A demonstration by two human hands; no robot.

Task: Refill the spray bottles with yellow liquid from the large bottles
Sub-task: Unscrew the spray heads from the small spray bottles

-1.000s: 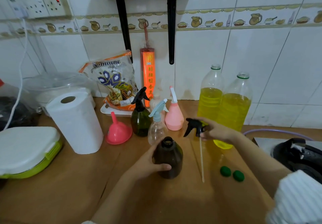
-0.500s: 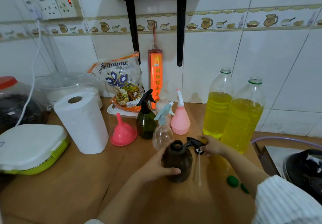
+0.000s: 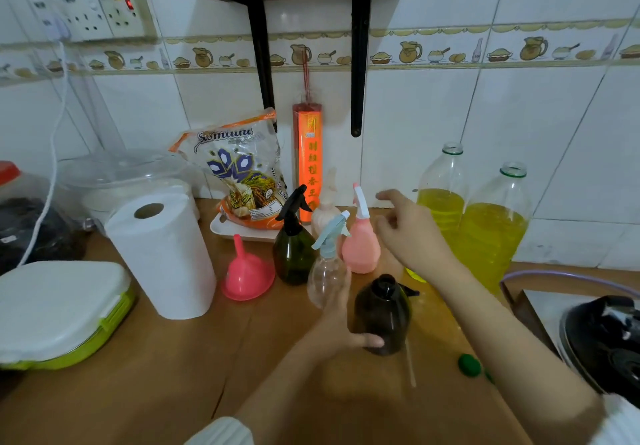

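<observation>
My left hand (image 3: 341,327) grips a dark brown spray bottle (image 3: 382,316) that stands uncapped on the wooden counter. Its black spray head (image 3: 408,293) lies on the counter just behind it, the dip tube (image 3: 410,363) stretching toward me. My right hand (image 3: 410,233) hovers empty with loose fingers above the counter, between the pink spray bottle (image 3: 360,244) and two large uncapped bottles of yellow liquid (image 3: 441,202) (image 3: 491,233). A clear spray bottle (image 3: 327,271) and a dark green one (image 3: 294,254) stand behind the brown bottle. A pink funnel (image 3: 247,273) sits upside down to their left.
A paper towel roll (image 3: 162,254) and a white and green lunch box (image 3: 59,309) stand at the left. Green bottle caps (image 3: 469,364) lie at the right front. A black cooker (image 3: 606,344) sits at the right edge. A rice bag (image 3: 242,174) leans on the tiled wall.
My right hand has put the black spray head down behind the brown bottle, let go of it and risen toward the pink bottle. My left hand keeps its hold.
</observation>
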